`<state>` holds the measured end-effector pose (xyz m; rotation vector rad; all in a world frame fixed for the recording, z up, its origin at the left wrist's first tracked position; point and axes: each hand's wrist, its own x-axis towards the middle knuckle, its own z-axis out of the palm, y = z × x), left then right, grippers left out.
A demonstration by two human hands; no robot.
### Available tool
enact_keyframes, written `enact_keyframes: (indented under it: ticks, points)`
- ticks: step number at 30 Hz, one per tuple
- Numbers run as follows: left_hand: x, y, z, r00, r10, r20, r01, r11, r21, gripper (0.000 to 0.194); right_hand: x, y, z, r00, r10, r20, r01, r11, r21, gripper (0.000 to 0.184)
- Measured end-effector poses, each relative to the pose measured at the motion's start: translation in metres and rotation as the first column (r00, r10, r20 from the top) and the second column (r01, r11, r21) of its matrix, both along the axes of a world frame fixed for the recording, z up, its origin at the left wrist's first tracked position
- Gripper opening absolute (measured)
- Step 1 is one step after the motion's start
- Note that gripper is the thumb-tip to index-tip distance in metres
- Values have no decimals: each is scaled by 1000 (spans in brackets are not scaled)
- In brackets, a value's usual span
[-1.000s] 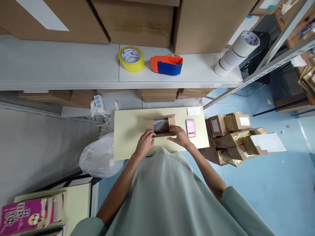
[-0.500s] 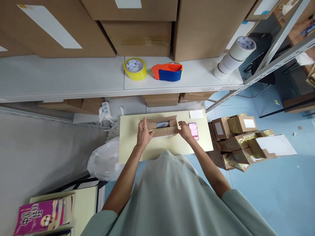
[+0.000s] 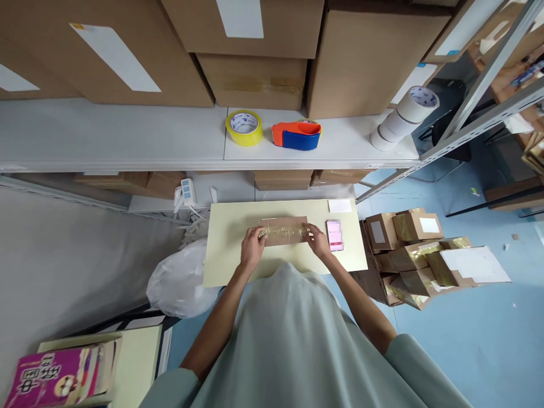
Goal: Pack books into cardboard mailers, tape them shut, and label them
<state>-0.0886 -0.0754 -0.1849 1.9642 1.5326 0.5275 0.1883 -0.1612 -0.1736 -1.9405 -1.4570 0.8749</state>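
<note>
A small cardboard box [image 3: 284, 232] is held just over the pale yellow table, with a strip of shiny tape running along the face turned up to me. My left hand [image 3: 253, 247] grips its left end, fingers curled at the corner. At the right end, my right hand [image 3: 317, 240] pinches the other edge. Just right of that hand lies a phone [image 3: 334, 235] with a pink screen. The box's underside is hidden from me.
Behind the table, a grey shelf [image 3: 170, 136] carries big cartons, a yellow tape roll [image 3: 244, 128], an orange-and-blue tape dispenser [image 3: 296, 136] and stacked white rolls [image 3: 403, 118]. Taped boxes [image 3: 419, 249] are piled at right. A plastic bag [image 3: 182, 280] sits left.
Half a second ago the box showed an opening between its flaps; now a closed, taped face is up. Both hands have shifted to hold its ends, and the camera view has moved slightly.
</note>
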Motion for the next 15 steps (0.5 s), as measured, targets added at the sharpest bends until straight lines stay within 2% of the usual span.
enact_keyframes:
  ticks: [8,11,15]
  points:
    - [-2,-16,3,992,123,40,-122,992,-19,31,-12,-17,0,991,-123,-52,117,987,-111,39]
    - [0,-24,3,984,180,21,-179,983,-29,29,-18,-22,-4,985,-160,-58,154,984,-92,34]
    - [4,-24,3,981,196,10,-196,980,-21,25,-22,-20,-8,984,-171,-57,168,984,-53,27]
